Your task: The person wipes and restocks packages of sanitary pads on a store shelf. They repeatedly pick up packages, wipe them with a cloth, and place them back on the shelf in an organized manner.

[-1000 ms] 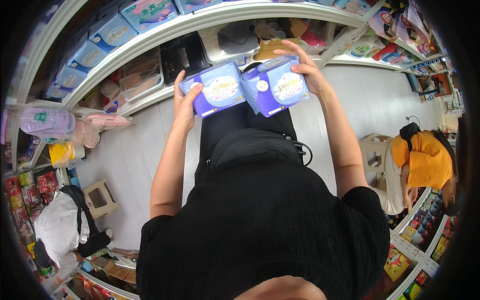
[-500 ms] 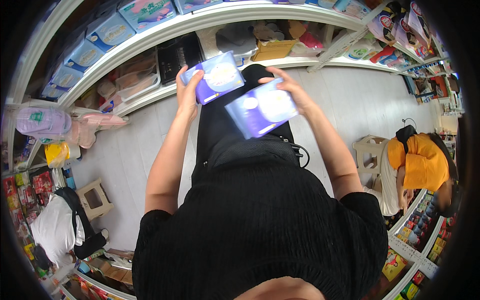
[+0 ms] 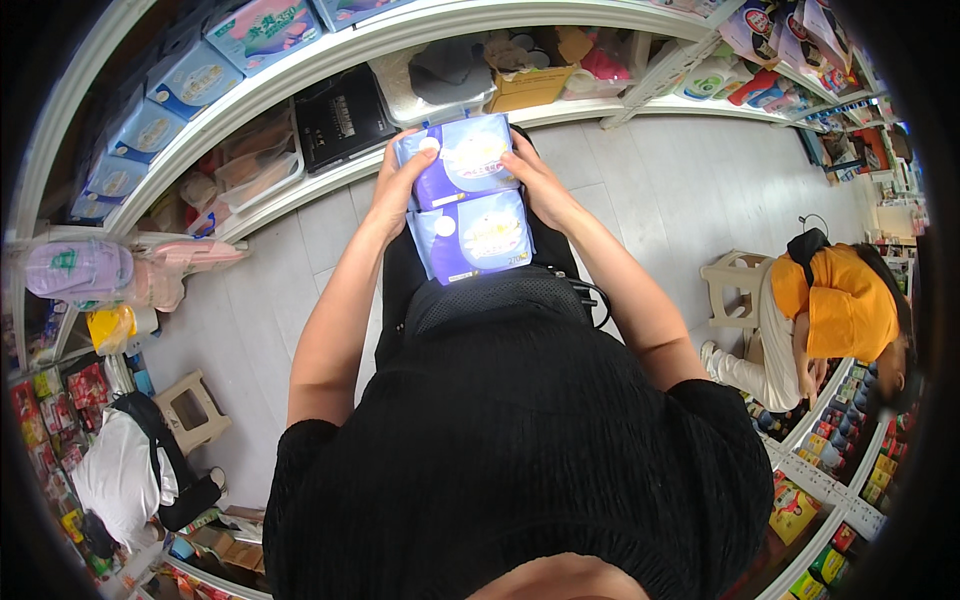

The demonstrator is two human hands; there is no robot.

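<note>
A blue-and-purple pack of sanitary pads (image 3: 466,165) is held between my two hands over my lap. My left hand (image 3: 394,186) grips its left side, thumb on the front. On the right side my right hand (image 3: 546,188) is closed round the edge, its thumb also on the front. A second pack (image 3: 470,238) of the same look lies on my lap, directly below the first and against its near edge. The fingers behind the upper pack are hidden.
Ahead, a white shelf (image 3: 345,50) holds similar blue packs (image 3: 195,78); lower down are a black box (image 3: 342,118), clear tubs and a cardboard box (image 3: 530,88). A person in orange (image 3: 845,300) bends at the right near a stool (image 3: 735,285). Another person in white (image 3: 120,470) is at the left.
My right hand has let go of the nearer pack, which now lies on my lap. It has moved left and taken hold of the pack in my left hand.
</note>
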